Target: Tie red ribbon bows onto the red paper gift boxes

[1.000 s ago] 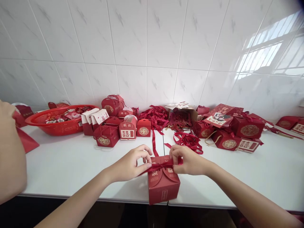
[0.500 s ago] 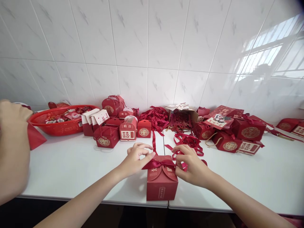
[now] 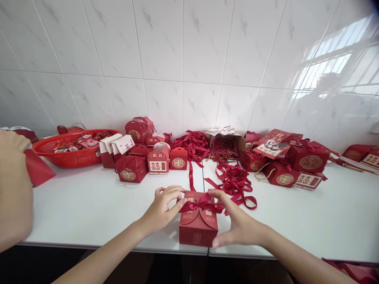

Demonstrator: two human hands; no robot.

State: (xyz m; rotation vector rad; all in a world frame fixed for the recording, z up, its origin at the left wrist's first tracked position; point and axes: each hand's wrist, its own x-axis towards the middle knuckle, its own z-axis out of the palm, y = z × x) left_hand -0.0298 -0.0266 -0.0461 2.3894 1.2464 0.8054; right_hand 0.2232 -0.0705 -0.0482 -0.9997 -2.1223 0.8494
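A red gift box [image 3: 197,233] with curved, interlocking top flaps stands near the table's front edge. Across its top lies a dark red ribbon [image 3: 204,202] tied in a bow. My left hand [image 3: 161,207] is at the box's upper left, thumb and fingers closed around the bow's left end; its far fingertips are partly hidden. On the other side, my right hand [image 3: 241,225] spreads its fingers wide, the index finger by the top back edge and the thumb by the front right corner.
A red basket [image 3: 69,157] of wrapped sweets stands left, near another person's arm [image 3: 14,193]. Small red boxes [image 3: 158,161] stand behind my left hand. Loose ribbons [image 3: 233,181] lie behind the box, and more boxes [image 3: 308,159] are piled right, along the tiled wall.
My right hand has let go of the bow's right side and spread its fingers beside the box. The bow looks fuller. The left hand stays at its left end.
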